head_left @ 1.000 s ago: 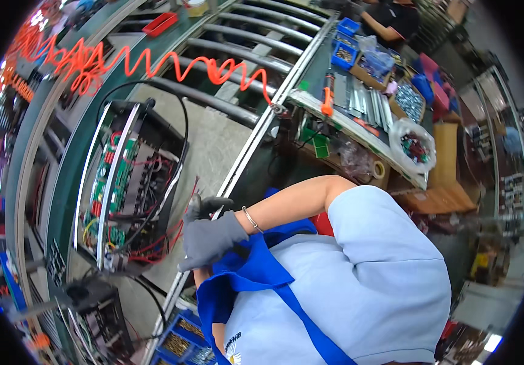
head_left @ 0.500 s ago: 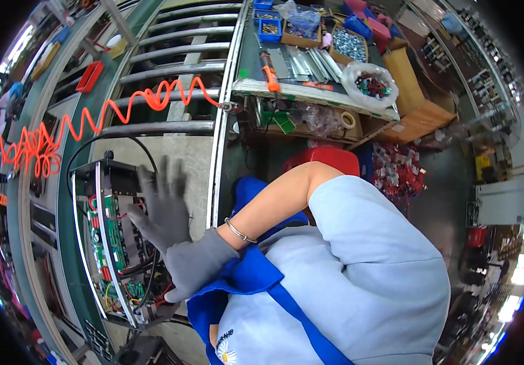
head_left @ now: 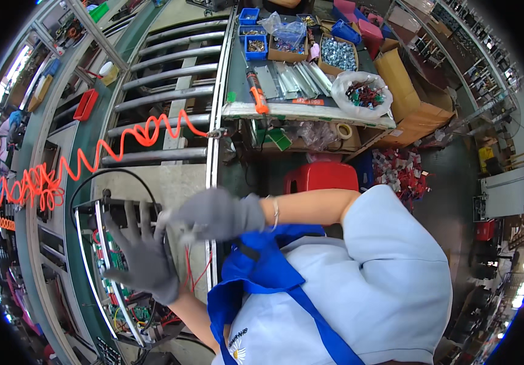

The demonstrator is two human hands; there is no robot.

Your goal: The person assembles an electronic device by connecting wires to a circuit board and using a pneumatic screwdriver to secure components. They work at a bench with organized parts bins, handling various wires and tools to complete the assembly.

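My left hand, in a grey glove, is open with fingers spread above an open-sided electronic unit. Silver rails frame this unit, with green circuit boards and coloured wires inside. Just right of it, my right hand, also gloved in grey, is raised with its fingers curled together toward the left fingertips. Motion smears those fingers, and what they hold, if anything, cannot be made out. Thin red wires hang just below the right hand. A black cable loops over the top of the unit. My left hand hides part of the boards.
Beyond the unit runs a roller conveyor, crossed by a coiled orange air hose. A workbench at the far right carries an orange-and-black power screwdriver, metal strips and parts bins. A red stool stands below it.
My right hand has lifted off the unit and drawn to the right, its spread fingers now curled. My left hand, mostly hidden before, now shows spread over the unit. The whole view has shifted slightly.
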